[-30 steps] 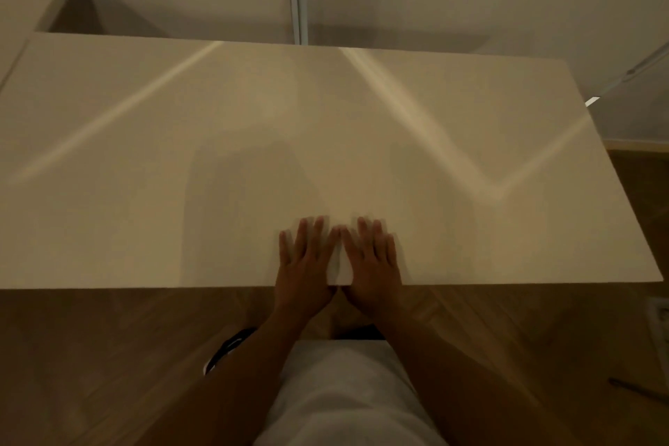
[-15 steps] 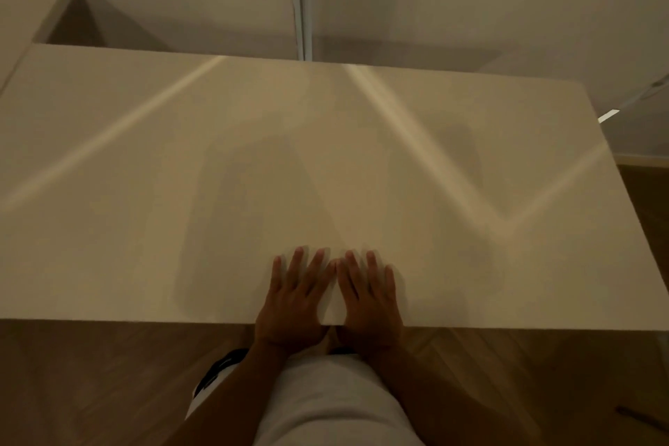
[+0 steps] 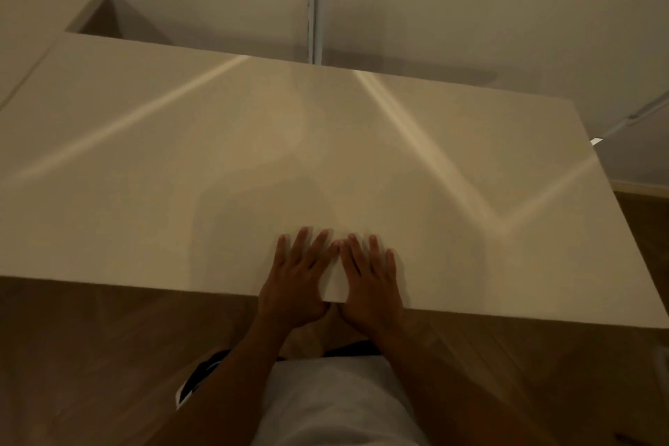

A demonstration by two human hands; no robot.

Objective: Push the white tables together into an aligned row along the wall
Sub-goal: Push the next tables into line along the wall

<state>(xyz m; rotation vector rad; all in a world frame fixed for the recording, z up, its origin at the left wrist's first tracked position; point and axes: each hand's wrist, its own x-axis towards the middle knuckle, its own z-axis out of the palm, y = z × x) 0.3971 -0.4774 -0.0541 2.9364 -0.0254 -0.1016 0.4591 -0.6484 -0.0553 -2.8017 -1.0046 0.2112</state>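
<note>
A large white table [image 3: 181, 174] fills the middle of the view, its far edge close to the wall. My left hand [image 3: 295, 279] and my right hand [image 3: 371, 281] lie flat side by side on its near edge, fingers straight and spread, index fingertips almost touching. A second white table [image 3: 32, 22] shows at the far left, its corner meeting the big table's left end at an angle.
The pale wall [image 3: 470, 4] runs behind the tables, with a vertical metal strip [image 3: 316, 0] in it. Wooden floor [image 3: 90, 355] lies under and in front of me. A thin white rail or cable [image 3: 637, 112] crosses the wall at the right.
The table looks slightly turned in the view, its right end now nearer me. Both hands stay flat on the near edge.
</note>
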